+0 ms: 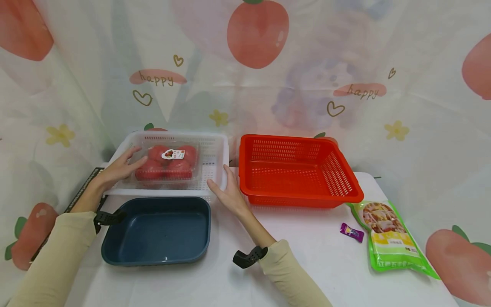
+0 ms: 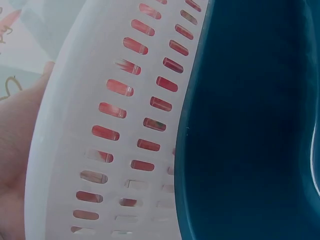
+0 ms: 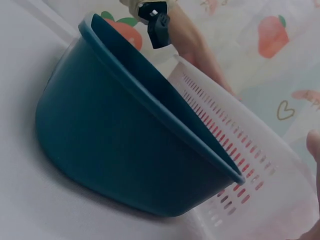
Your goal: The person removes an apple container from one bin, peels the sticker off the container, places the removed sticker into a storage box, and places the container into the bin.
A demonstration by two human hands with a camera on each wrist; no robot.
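A white slotted basket (image 1: 212, 167) stands at the back left of the table with a clear pack of red tomatoes (image 1: 168, 164) inside it. My left hand (image 1: 120, 168) lies over the basket's left rim, fingers stretched toward the pack, palm (image 2: 20, 135) against the outer wall (image 2: 100, 125). My right hand (image 1: 230, 192) presses straight fingers against the basket's right front corner. An empty dark blue tray (image 1: 157, 230) sits just in front of the basket, touching its wall (image 3: 255, 165). Neither hand curls round anything.
A red slotted basket (image 1: 295, 175) stands empty to the right of the white one. A green snack bag (image 1: 391, 236) and a small purple candy (image 1: 351, 232) lie at the right front. A printed cloth hangs close behind the table.
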